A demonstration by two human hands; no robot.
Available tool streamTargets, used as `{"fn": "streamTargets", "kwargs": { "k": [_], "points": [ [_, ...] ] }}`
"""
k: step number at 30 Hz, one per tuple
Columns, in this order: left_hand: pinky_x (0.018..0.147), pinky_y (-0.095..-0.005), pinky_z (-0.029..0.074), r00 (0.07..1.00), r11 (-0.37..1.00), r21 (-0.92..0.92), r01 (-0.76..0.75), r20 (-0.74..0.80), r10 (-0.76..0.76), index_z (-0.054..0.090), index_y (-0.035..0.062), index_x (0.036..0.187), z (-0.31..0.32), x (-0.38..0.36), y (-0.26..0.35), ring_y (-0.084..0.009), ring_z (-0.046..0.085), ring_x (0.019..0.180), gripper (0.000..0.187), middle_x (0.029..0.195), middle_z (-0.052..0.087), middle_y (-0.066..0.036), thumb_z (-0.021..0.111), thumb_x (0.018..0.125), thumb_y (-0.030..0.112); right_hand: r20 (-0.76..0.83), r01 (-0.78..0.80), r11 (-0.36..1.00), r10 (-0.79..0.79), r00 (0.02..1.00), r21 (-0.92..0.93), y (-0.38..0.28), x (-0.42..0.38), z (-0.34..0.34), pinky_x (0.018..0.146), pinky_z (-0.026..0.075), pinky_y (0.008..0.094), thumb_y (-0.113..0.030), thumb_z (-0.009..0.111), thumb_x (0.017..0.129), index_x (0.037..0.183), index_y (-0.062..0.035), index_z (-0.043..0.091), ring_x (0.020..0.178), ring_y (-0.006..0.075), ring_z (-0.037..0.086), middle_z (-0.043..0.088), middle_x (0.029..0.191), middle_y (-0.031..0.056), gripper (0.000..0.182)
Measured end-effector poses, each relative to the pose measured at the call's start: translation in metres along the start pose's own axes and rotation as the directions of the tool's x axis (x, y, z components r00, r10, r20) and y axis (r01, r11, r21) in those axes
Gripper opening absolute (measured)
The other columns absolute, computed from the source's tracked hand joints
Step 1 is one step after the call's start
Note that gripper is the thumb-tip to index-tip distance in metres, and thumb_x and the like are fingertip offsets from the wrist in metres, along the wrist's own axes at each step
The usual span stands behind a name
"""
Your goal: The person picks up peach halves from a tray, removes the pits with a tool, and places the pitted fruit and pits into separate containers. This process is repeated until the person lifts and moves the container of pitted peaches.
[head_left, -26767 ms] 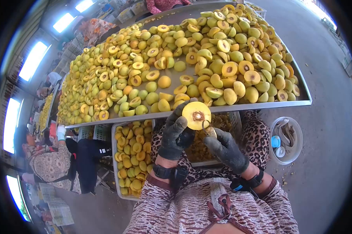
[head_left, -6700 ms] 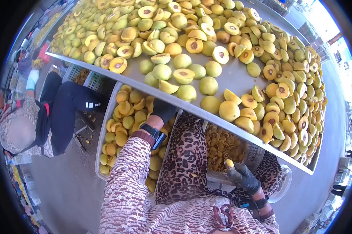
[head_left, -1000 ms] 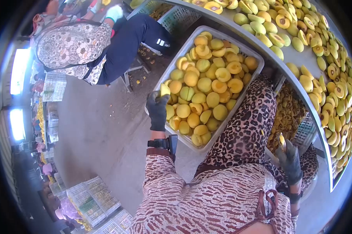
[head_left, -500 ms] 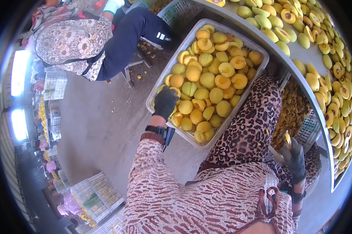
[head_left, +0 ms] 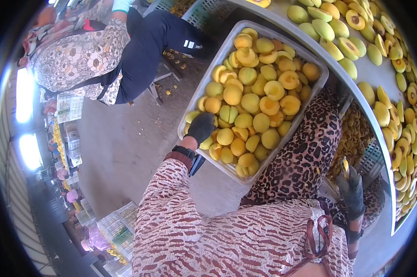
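Observation:
My left hand (head_left: 201,129), in a dark glove, rests on fruit at the left side of a grey crate (head_left: 188,108); its fingers are partly hidden and blurred. Halved yellow and greenish fruits (head_left: 251,102) fill the crate. At the lower right, my right hand (head_left: 350,187), also gloved, is closed around a small tool (head_left: 345,164) with a yellowish tip, beside my leg. Under the table, brown-yellow fruit pieces (head_left: 351,134) lie near that hand.
A curved metal table (head_left: 305,39) holds many cut fruits (head_left: 347,46) along the right. A co-worker (head_left: 79,55) sits at the upper left. Stacked white crates (head_left: 120,226) stand at the lower left. A green basket (head_left: 370,159) is under the table.
The view has shifted a little, so the crate and table sit further right. My left hand has moved slightly inward over the fruit. My right hand keeps the tool.

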State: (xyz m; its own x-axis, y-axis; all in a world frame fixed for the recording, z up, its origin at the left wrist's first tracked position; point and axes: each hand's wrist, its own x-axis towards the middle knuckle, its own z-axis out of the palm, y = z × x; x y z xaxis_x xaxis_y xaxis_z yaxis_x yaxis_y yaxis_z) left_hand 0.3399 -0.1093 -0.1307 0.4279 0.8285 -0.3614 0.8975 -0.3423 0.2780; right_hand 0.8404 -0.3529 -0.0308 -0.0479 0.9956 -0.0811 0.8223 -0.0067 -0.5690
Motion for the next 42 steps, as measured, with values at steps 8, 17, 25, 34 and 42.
{"fn": "streamTargets", "kwargs": {
  "k": [8,17,25,34,42],
  "points": [
    [0.071,-0.0448,0.051,0.979,0.948,0.274,0.162,0.072,-0.188,0.067,0.0092,0.078,0.006,0.003,0.011,-0.0323,0.065,0.079,0.014,0.085,0.068,-0.014,0.055,0.082,0.016,-0.053,-0.059,0.995,0.064,0.997,0.079,-0.021,-0.002,-0.004,0.063,0.045,0.0417,-0.004,0.071,0.077,0.125,-0.0019,0.046,0.072,0.0352,0.056,0.058,0.085,0.0201,0.054],
    [0.077,-0.0452,0.051,0.586,0.986,-0.045,0.163,-0.799,-0.134,0.068,0.0035,0.092,-0.037,0.022,-0.027,-0.035,0.064,0.078,0.04,0.085,0.067,-0.019,0.046,0.095,0.038,0.028,0.024,0.999,-0.023,0.999,-0.034,-0.022,0.023,-0.014,0.065,0.047,0.0405,-0.003,0.068,0.079,0.118,0.0011,0.051,0.075,0.0363,0.06,0.061,0.088,0.0207,0.043],
    [0.077,-0.0504,0.048,0.768,0.869,-0.031,0.495,-0.453,-0.453,0.062,0.0048,0.097,-0.022,0.045,-0.006,-0.04,0.063,0.087,0.05,0.093,0.065,-0.02,0.039,0.096,0.049,0.099,-0.231,0.969,0.221,0.97,0.092,-0.058,0.061,-0.012,0.064,0.048,0.0388,-0.005,0.066,0.081,0.112,0.0033,0.054,0.073,0.0369,0.063,0.065,0.084,0.0217,0.034],
    [0.089,-0.048,0.046,0.811,0.86,-0.314,0.402,-0.315,-0.493,0.062,0.0025,0.106,-0.03,0.047,-0.025,-0.041,0.06,0.1,0.051,0.104,0.064,-0.024,0.044,0.093,0.048,0.137,-0.161,0.986,0.153,0.979,0.049,-0.069,0.058,-0.011,0.062,0.046,0.0402,-0.008,0.066,0.082,0.112,0.0014,0.052,0.07,0.0363,0.06,0.061,0.078,0.0203,0.035],
    [0.109,-0.0624,0.016,0.854,0.964,0.119,0.236,-0.499,-0.148,0.021,0.0138,0.15,0.022,-0.026,0.048,-0.0462,0.019,0.139,0.087,0.154,0.019,-0.021,0.056,0.083,0.057,0.023,-0.215,0.976,0.215,0.976,0.035,-0.057,0.031,-0.02,0.057,0.046,0.0411,-0.01,0.068,0.08,0.1,-0.0007,0.056,0.065,0.0381,0.06,0.061,0.077,0.018,0.025]
  ]
}}
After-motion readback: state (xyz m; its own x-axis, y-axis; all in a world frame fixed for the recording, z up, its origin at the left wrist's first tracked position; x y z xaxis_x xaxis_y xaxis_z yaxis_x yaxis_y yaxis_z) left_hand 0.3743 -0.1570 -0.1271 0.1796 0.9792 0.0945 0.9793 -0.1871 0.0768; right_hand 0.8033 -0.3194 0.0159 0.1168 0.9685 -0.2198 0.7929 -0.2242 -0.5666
